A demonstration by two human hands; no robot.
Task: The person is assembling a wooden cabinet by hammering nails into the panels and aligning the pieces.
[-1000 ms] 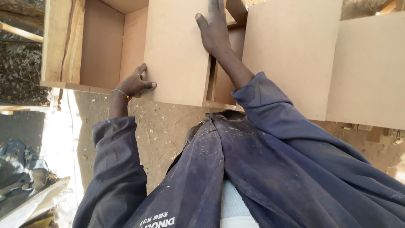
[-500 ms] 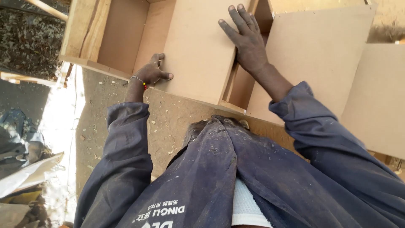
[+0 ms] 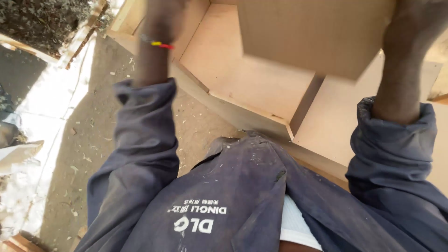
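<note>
Hanging between both raised arms, fibreboard panel [image 3: 312,35] above cabinet frame [image 3: 252,88]

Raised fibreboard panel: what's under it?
Under the raised panel sits an open cabinet carcass: a bare compartment floor and an upright divider show. The panel covers the compartments' far part. Both hands are cropped at the top edge.

Tan fibreboard panel [image 3: 312,35]; navy jacket [image 3: 224,186]; yellow-red beaded bracelet [image 3: 156,43].
</note>
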